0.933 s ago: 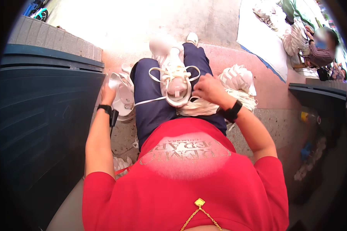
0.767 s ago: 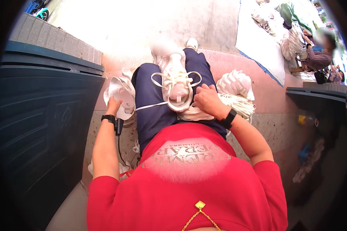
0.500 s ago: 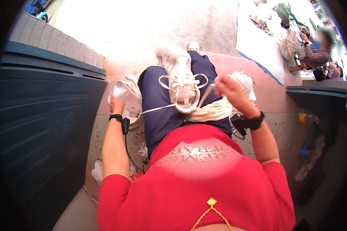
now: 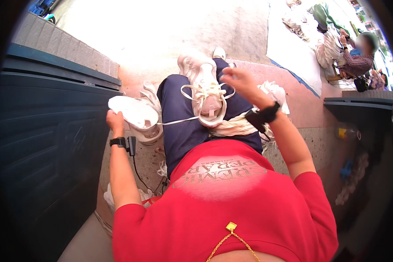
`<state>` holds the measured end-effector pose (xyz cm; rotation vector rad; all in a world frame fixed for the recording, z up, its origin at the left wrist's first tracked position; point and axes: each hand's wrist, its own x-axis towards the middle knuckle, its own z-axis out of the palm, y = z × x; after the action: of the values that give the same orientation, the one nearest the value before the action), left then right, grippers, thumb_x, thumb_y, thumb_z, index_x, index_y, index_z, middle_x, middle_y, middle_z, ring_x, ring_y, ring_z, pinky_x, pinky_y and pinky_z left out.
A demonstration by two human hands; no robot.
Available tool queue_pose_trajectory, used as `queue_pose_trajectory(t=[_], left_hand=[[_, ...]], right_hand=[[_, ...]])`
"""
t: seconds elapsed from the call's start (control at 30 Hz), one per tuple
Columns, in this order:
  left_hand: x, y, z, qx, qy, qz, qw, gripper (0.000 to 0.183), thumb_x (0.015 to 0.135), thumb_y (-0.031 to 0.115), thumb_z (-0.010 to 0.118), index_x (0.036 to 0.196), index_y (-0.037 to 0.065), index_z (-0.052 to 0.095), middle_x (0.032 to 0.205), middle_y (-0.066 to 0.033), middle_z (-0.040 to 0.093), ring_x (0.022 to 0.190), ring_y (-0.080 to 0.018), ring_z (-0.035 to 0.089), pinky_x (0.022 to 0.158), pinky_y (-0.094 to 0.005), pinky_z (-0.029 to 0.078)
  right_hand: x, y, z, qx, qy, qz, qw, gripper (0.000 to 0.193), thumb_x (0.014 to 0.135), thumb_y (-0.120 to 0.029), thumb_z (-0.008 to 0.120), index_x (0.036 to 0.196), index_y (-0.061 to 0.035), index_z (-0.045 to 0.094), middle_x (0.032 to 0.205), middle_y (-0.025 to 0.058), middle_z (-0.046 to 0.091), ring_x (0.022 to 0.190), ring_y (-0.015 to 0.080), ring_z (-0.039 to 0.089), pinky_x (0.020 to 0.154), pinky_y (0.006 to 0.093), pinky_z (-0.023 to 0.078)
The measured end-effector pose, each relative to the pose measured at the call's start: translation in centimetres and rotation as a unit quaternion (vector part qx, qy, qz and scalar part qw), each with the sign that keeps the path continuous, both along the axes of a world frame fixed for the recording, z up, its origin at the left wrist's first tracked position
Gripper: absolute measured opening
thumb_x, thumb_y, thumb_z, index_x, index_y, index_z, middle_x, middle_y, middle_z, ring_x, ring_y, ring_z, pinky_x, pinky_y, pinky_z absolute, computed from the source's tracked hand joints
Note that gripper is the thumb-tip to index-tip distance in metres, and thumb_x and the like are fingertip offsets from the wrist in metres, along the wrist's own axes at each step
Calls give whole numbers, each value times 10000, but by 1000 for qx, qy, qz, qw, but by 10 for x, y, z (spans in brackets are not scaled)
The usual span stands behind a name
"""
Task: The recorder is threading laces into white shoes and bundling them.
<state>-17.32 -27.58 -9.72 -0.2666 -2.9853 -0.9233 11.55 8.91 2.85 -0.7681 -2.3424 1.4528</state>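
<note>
Blur smeared the right hand [image 4: 241, 83] beside the laced shoe [image 4: 204, 75]; what its grip held, you couldn't tell! The left hand [image 4: 115, 122] gripped one white shoe [image 4: 133, 111] left of the legs [image 4: 177, 105], half hiding shoes [image 4: 149, 134] beneath. One laced shoe lay on the legs, pinkish-white, cream laces [image 4: 209, 91] flung into two loops!

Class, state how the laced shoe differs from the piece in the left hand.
The laced shoe looks pinkish; the piece, whiter. The shoe has cream laces; the piece shows none. The shoe rests on the lap; the left hand holds the piece. Both are pale.
</note>
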Motion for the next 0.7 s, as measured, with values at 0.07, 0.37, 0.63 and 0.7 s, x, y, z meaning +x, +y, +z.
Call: queue_pose_trajectory(t=[0.07,0.37,0.63,0.7], left_hand=[[-1,-10,23,4,0,19,1000,163,602,97,582,617,15,442,572,-102,488,534,-199,459,541,-346,396],[46,49,179,132,133,-61,980,133,676,88,573,666,0,474,549,-107,483,501,-136,426,489,-303,387],[120,162,264,222,8,-442,869,246,780,151,622,646,44,447,551,0,459,506,-74,408,454,-244,356],[99,156,250,329,-196,-406,829,190,833,169,564,719,36,490,655,-18,539,571,-84,490,540,-225,418]], right_hand=[[-14,-11,-32,-19,-66,76,995,317,740,-201,648,951,27,585,723,55,573,648,142,540,584,292,448],[-41,-1,83,-174,44,-12,984,425,801,-191,614,1143,34,502,927,38,586,589,34,469,500,174,400],[-86,-126,59,-34,128,169,977,272,766,-181,591,941,24,552,821,173,583,772,274,573,683,338,457],[-82,-114,50,-122,68,129,982,225,785,-149,565,926,26,566,779,143,599,720,231,581,647,321,460]])
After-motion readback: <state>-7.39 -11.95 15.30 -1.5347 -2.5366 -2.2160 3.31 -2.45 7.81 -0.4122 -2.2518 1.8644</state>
